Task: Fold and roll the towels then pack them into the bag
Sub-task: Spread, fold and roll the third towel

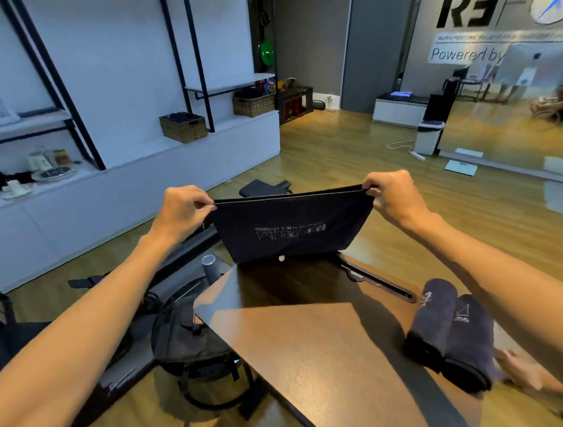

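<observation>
Left hand (182, 207) and right hand (389, 193) pinch the towel (290, 229) corners, held taut above the table (326, 339) — uneven lowering risks a skewed fold.

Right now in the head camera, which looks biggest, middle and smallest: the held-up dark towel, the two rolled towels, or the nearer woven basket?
1. Held-up dark navy towel.
2. Two rolled dark towels, closer to the camera, so unsure.
3. Nearer woven wicker basket, though it stands far off.

Wooden table (310, 356), brown top. Two dark rolled towels (450, 332) lie side by side, touching, near its right edge.
</observation>
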